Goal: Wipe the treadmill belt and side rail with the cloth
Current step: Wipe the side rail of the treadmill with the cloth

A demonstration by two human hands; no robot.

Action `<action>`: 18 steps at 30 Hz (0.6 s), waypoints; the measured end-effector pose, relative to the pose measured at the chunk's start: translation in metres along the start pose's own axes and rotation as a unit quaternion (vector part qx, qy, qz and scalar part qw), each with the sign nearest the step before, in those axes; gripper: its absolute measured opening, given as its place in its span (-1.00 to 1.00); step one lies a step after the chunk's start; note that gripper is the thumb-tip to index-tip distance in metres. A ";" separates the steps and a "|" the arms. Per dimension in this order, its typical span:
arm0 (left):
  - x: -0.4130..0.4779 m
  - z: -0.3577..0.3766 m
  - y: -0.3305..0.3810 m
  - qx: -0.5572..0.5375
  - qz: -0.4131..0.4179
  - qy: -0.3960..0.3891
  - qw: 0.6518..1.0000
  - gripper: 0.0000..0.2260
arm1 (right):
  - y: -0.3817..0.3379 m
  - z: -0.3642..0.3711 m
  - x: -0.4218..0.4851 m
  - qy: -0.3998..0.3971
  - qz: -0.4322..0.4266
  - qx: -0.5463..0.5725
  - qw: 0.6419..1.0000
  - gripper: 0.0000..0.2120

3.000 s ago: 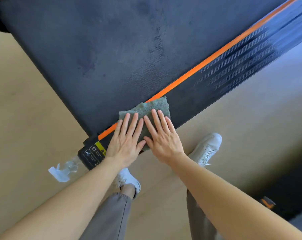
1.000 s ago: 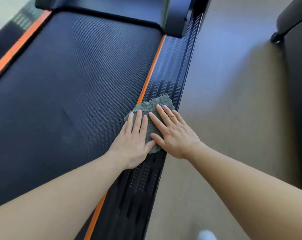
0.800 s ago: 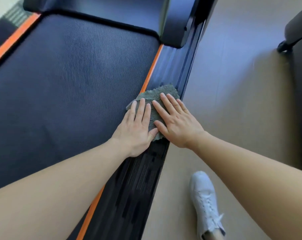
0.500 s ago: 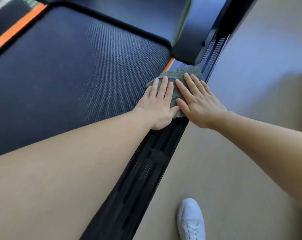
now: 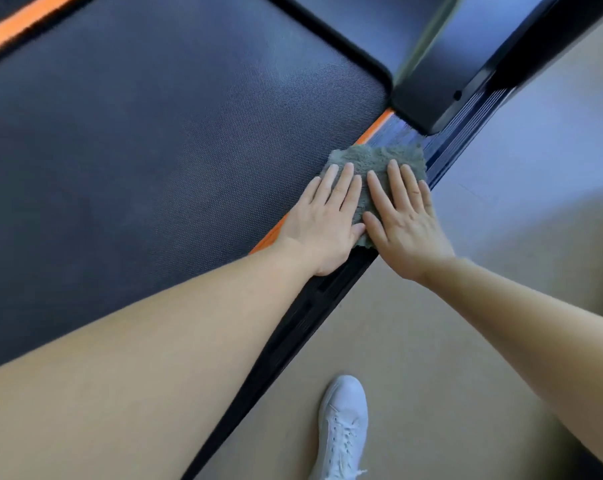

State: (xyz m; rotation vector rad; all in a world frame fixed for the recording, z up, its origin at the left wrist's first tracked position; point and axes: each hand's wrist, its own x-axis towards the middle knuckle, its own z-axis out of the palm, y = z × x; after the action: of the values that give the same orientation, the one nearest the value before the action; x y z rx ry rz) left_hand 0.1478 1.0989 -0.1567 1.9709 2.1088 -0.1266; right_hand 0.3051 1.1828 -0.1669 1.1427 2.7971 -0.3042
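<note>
While both hands lie flat, the left hand [image 5: 322, 216] and the right hand [image 5: 404, 223] press side by side on the cloth [image 5: 376, 159], with straight fingers that grip nothing. The cloth lies on the near rail [image 5: 327, 299] and covers part of the orange stripe [image 5: 374, 128] at the edge of the belt [image 5: 154, 150]. It is just short of the black housing [image 5: 442, 71] at the front end of the rail.

Three seconds ago the cloth was at the opposite end of this rail, beside a warning sticker. One second ago it was about midway. Now it is almost at the housing, so I judge that this one pass along the rail is nearly finished.

The belt itself is probably still to do; the pictures show no wiping there, and I cannot tell if it is clean. The far rail [image 5: 16, 26] is also untouched in these views. A white shoe [image 5: 345, 427] stands on the floor [image 5: 431, 341] beside the rail.
</note>
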 end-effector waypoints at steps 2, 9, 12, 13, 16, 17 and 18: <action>-0.046 0.010 -0.008 -0.009 -0.009 0.018 1.000 -0.36 | -0.031 0.007 -0.025 -0.008 -0.017 0.004 1.000 -0.39; -0.201 0.042 -0.024 -0.043 -0.076 0.014 0.996 -0.40 | -0.146 0.035 -0.111 -0.039 -0.075 0.017 0.996 -0.41; -0.265 0.051 -0.028 -0.056 -0.115 -0.001 0.992 -0.41 | -0.190 0.042 -0.141 -0.066 -0.119 0.012 0.991 -0.40; -0.292 0.055 -0.031 -0.058 -0.129 -0.008 0.990 -0.41 | -0.209 0.043 -0.151 -0.076 -0.138 0.012 0.987 -0.39; -0.356 0.064 -0.035 -0.075 -0.162 -0.016 0.984 -0.43 | -0.253 0.049 -0.181 -0.107 -0.188 0.024 0.976 -0.38; -0.377 0.068 -0.039 -0.091 -0.175 -0.010 0.980 -0.45 | -0.269 0.051 -0.189 -0.116 -0.207 0.028 0.971 -0.38; -0.397 0.074 -0.043 -0.107 -0.181 0.010 0.978 -0.48 | -0.283 0.053 -0.195 -0.126 -0.226 0.032 0.966 -0.37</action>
State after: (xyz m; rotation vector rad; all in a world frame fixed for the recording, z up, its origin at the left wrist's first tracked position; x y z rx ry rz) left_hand 0.1352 0.6939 -0.1367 1.4615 2.3635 0.0534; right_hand 0.2465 0.8403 -0.1437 0.4190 2.7957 -0.5362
